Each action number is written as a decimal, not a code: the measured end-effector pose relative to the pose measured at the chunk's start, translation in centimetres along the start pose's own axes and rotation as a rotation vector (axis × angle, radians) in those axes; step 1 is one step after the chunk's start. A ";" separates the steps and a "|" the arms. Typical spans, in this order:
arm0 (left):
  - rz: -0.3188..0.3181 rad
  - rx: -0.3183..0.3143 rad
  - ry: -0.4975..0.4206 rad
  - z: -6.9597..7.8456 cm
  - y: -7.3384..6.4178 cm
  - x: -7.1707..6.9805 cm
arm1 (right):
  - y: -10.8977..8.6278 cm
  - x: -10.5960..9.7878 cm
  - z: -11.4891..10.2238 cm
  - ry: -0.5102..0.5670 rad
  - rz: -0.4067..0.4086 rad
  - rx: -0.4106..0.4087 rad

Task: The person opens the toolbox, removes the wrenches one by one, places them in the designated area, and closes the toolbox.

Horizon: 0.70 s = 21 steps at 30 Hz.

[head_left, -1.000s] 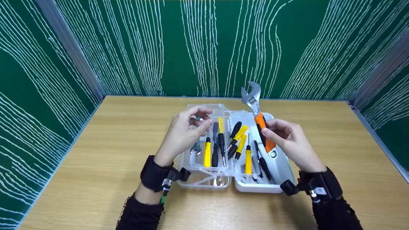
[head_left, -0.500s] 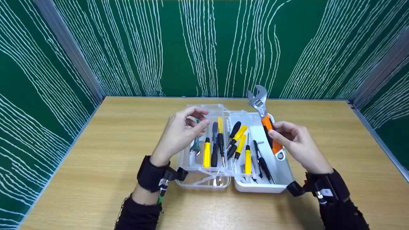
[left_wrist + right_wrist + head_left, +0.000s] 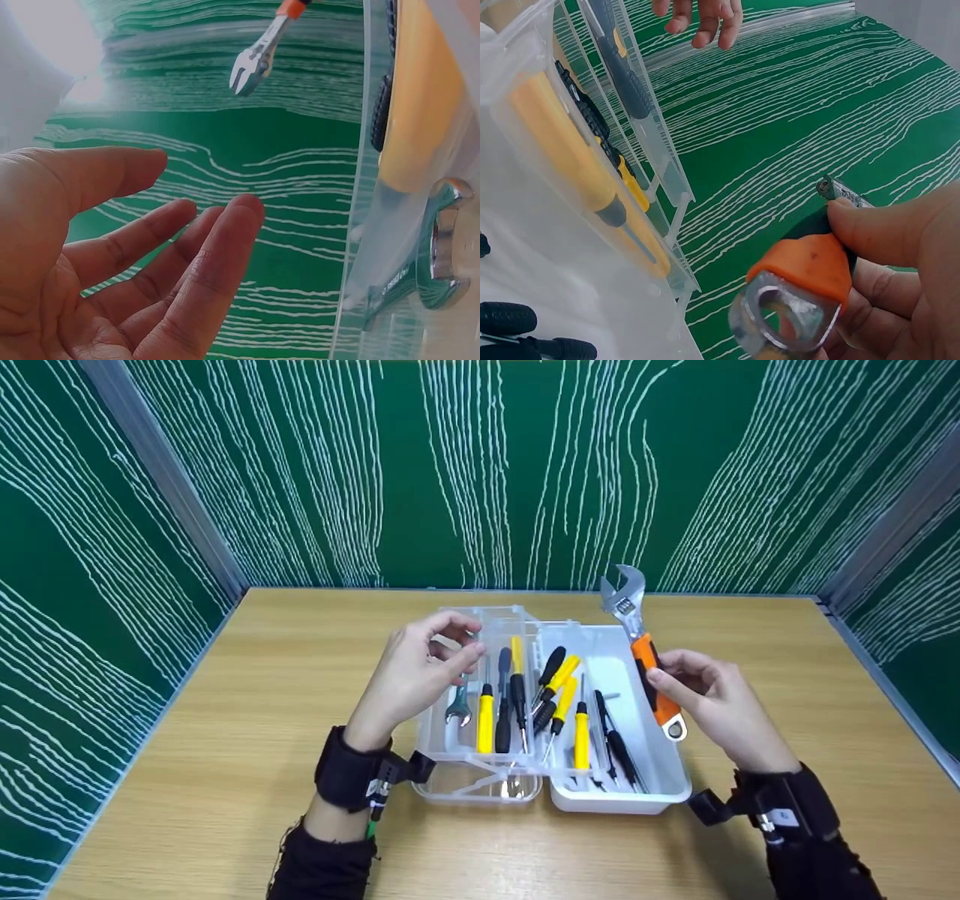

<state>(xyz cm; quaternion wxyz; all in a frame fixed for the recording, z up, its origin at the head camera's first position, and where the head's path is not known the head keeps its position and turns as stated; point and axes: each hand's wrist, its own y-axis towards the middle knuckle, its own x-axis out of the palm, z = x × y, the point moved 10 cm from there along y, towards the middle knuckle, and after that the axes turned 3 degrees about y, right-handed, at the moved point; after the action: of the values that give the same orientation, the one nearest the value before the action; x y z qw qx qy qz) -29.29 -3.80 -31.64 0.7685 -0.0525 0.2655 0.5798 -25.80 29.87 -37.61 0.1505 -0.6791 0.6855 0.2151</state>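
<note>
My right hand grips an adjustable wrench by its orange and black handle, head up, over the right part of an open toolbox. In the right wrist view the handle's ringed end faces the camera, with the thumb along its side. My left hand hovers over the clear left tray, fingers loosely bent and nothing between them. Below it lies a green open-end wrench. The left wrist view shows the left hand's thumb and fingers apart.
Yellow and black screwdrivers lie in the left tray; several more sit in the toolbox's middle tray. Black slim tools rest in the white base. A wooden table carries the box, with green white-lined walls around it.
My right hand has carried the adjustable wrench to the right and slightly toward me, uncovering more of the white base. The left hand has drifted slightly left.
</note>
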 end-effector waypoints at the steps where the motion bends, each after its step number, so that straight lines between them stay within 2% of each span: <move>1: 0.000 -0.004 0.002 0.0 0.0 -0.1 | 0.0 -0.1 0.1 -0.004 0.003 0.001; 12: 0.013 -0.047 0.057 -0.4 -0.1 -1.1 | -0.5 -1.3 1.2 -0.019 0.031 0.000; 21: 0.034 -0.049 0.119 -0.5 -0.2 -1.8 | -0.7 -2.1 1.9 -0.042 0.033 -0.004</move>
<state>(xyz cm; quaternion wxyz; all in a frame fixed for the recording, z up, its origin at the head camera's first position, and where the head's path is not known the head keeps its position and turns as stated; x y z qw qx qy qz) -29.59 -5.66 -31.29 0.7398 -0.1011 0.2973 0.5950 -25.16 32.64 -38.29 0.1600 -0.6634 0.6928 0.2330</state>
